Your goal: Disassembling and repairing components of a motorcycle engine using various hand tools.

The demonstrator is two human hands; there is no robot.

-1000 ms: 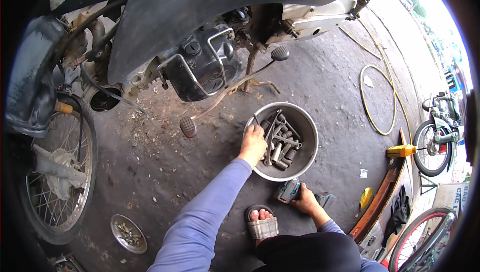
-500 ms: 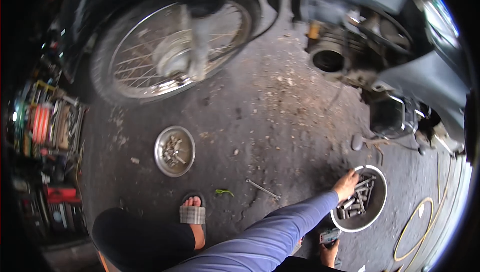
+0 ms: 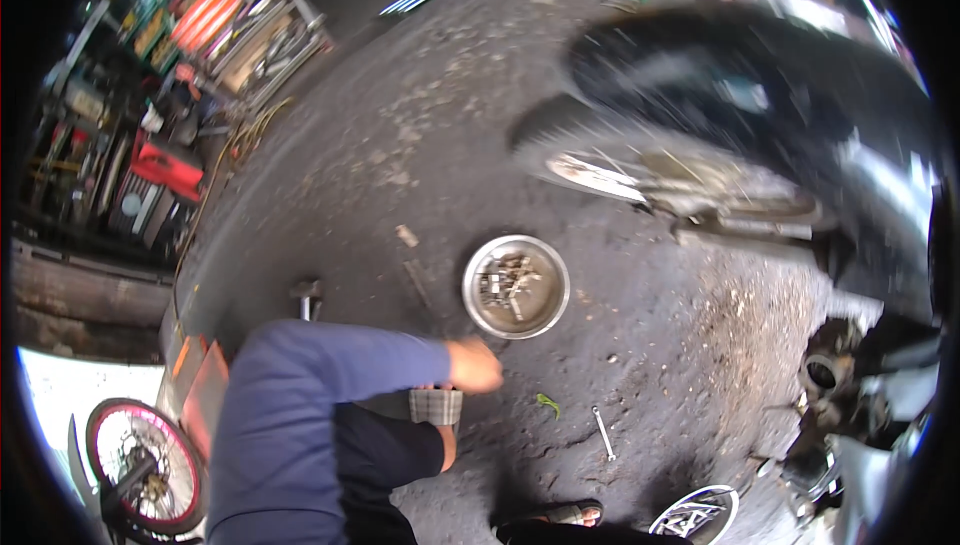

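Head view: the left hand (image 3: 475, 365) is blurred, so I can't make out whether it grips anything; the right hand is out of sight. Near the left hand, a round metal bowl (image 3: 545, 297) of small parts (image 3: 506, 279) sits on the floor (image 3: 420, 165). A wrench (image 3: 604, 433) lies beside a green scrap (image 3: 547, 405); a tool basin (image 3: 735, 508) stands at the lower edge.

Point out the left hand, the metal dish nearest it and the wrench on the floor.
Left hand (image 3: 476, 365), head view: middle of the hand.
Metal dish (image 3: 544, 292), head view: bare inside.
Wrench (image 3: 604, 433), head view: shaft.
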